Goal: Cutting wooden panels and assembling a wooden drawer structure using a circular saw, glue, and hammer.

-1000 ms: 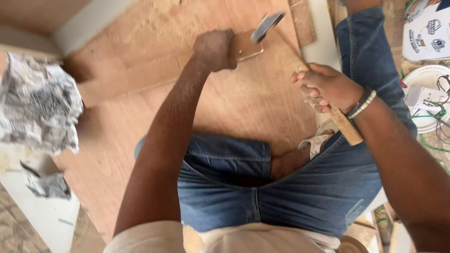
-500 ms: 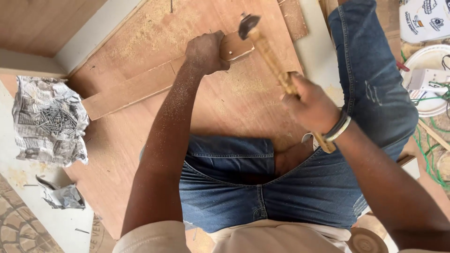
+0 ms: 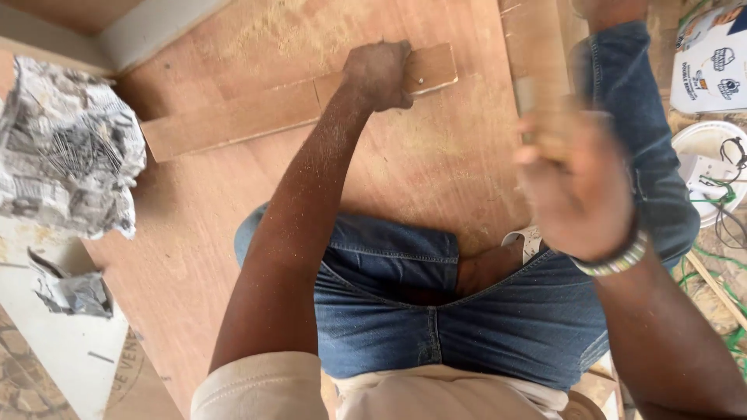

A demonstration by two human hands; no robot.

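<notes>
My left hand [image 3: 380, 74] presses down on a narrow wooden strip [image 3: 233, 120] that lies across a large plywood sheet [image 3: 436, 167]. A small nail [image 3: 419, 79] stands in the strip just right of that hand. My right hand [image 3: 572, 183] is raised close to the camera and heavily blurred; it is closed around a wooden hammer handle [image 3: 527, 97], whose head I cannot make out. A beaded bracelet circles the right wrist. I am sitting on the sheet in blue jeans.
A crumpled newspaper [image 3: 66, 148] holding several nails lies at the left, with a smaller paper scrap [image 3: 74, 294] below it. A white bucket [image 3: 712, 58] and a white bowl with green cord [image 3: 716, 175] sit at the right edge.
The hammer has swung up from the strip toward the camera; my right hand has risen and blurred. My left hand stays on the strip, and the nail now shows beside it.
</notes>
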